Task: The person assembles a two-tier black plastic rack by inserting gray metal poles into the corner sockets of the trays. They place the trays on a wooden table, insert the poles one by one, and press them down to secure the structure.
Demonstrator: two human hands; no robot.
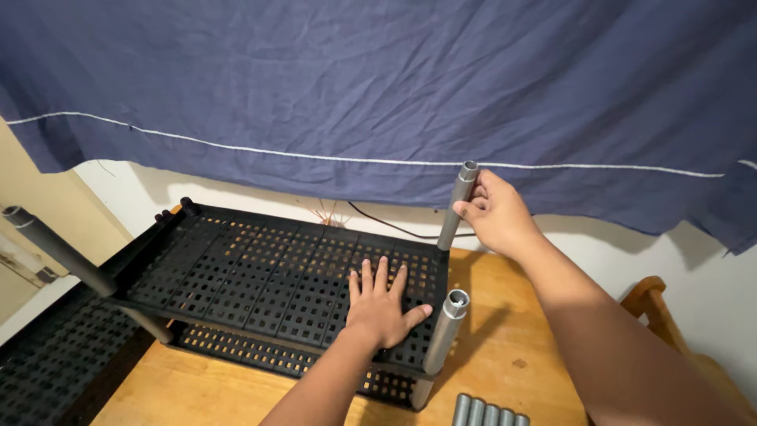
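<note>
A black perforated plastic shelf rack (260, 268) stands on a wooden table (512, 339), with a second black tier below it. My left hand (382, 304) lies flat, fingers spread, on the top shelf near its right end. My right hand (493, 213) grips the upper part of the far right grey tube post (456, 207), which stands upright in the shelf's back corner. Another grey post (443, 335) rises at the near right corner, close to my left hand. A grey post (55, 248) also sticks up at the left corner.
A wrinkled dark blue cloth (378, 87) with a white seam hangs over the white wall behind. Several loose grey tubes (487, 412) lie at the table's near edge. A wooden chair back (658, 312) is at the right. A dark cable (386, 225) runs behind the rack.
</note>
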